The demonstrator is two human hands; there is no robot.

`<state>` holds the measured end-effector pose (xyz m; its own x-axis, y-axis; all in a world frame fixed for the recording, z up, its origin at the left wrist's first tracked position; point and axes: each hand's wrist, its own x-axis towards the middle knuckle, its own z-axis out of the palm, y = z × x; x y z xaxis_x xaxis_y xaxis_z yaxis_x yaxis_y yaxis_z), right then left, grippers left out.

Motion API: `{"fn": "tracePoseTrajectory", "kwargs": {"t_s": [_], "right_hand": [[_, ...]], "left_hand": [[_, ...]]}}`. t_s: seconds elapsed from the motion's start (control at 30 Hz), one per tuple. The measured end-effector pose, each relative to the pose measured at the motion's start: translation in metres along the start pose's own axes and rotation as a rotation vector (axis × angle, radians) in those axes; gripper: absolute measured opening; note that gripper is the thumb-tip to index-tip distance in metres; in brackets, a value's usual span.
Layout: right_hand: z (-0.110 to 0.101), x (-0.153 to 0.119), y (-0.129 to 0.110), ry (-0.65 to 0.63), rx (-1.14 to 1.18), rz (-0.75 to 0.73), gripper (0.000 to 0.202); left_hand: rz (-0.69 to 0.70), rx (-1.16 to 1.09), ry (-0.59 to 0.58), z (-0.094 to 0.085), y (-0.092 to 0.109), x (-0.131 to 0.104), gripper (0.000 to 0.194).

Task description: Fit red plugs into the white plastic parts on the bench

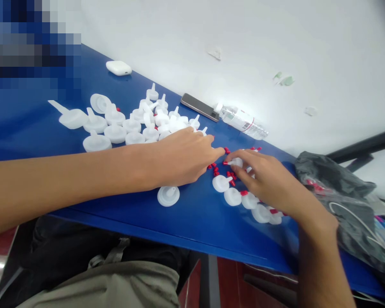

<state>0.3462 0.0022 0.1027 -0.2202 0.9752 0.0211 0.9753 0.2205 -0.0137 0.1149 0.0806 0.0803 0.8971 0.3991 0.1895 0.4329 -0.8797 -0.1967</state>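
My right hand (263,173) pinches a white nozzle cap (236,162) between thumb and fingers; a small red tip cap (225,163) sits at the end of its spout. My left hand (189,154) lies palm down beside the pile of white nozzle caps (134,124), its index finger stretched toward loose red tip caps (227,150). Its thumb is hidden. More red tip caps (216,172) are scattered between both hands. Below my right hand runs a row of white nozzle caps (232,196), some with red tips. Another nozzle cap (168,196) lies alone below my left wrist.
Along the wall at the back of the blue table (192,222) are a white earbud case (118,68), a phone (199,107) and a clear bottle (244,122) on its side. A dark plastic bag (336,179) with red pieces inside lies at the right.
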Motion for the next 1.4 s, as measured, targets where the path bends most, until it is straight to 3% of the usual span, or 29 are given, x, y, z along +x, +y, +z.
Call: {"fn": "tracePoseTrajectory", "kwargs": {"t_s": [0.57, 1.17, 1.4], "right_hand": [[-0.0041, 0.0003, -0.0034, -0.026, 0.018, 0.012, 0.019], [-0.0029, -0.0008, -0.0042, -0.025, 0.029, 0.021, 0.021], [-0.0022, -0.0011, -0.0042, -0.015, 0.033, 0.045, 0.019]], "left_hand": [[0.039, 0.042, 0.073, 0.0079, -0.0021, -0.0025, 0.017], [0.028, 0.055, 0.016, 0.0044, 0.0002, -0.0005, 0.017], [0.040, 0.044, 0.075, 0.0098, -0.0028, -0.0025, 0.015]]}}
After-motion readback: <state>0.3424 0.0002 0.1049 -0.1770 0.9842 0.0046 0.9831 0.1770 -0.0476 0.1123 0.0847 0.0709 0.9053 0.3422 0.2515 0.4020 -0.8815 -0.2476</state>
